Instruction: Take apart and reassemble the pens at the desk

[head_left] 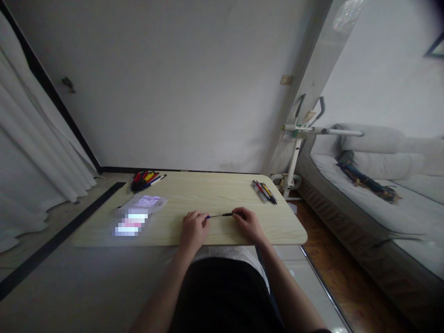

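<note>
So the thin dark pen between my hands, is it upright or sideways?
Sideways: the thin dark pen stretches across from your left hand to your right hand. Whether it's fully assembled, I cannot tell.

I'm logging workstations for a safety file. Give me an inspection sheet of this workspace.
Surface: pale wood-grain table with rounded right-hand corners.
Job's things: slim pen-like item, blue-purple at left, black at right; one piece or two, cannot tell. Mixed-colour pen pile far left; smaller pen group far right.
Clutter: plastic packet at left; pixelated bright patch on its near side, unidentifiable.
Hands: left hand holds the item's blue-purple end; right hand its black end.
Cables: nothing seen.
Surroundings: curtain left, wall behind the table, white metal frame and sofa right.
</note>
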The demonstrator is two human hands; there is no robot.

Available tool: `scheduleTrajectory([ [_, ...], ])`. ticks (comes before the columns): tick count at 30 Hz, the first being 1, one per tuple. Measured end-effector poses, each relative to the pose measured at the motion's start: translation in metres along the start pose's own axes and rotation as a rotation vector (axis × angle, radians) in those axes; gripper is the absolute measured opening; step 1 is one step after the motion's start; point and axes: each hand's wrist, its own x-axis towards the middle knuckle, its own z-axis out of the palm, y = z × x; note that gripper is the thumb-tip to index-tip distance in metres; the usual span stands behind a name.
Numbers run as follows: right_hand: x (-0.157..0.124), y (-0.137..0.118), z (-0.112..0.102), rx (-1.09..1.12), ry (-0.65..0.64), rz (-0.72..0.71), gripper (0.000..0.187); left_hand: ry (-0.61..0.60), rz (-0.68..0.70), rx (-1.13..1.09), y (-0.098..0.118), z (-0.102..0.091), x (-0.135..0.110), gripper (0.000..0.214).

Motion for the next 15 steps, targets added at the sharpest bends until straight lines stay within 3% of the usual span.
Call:
scheduleTrajectory([
  [15,-0.0022,-0.0007,0.0026,-0.029,-0.086,0.013,0.019,-0.026,0.023,-0.007,0.001,-0.0018,0.0003,0.019],
])
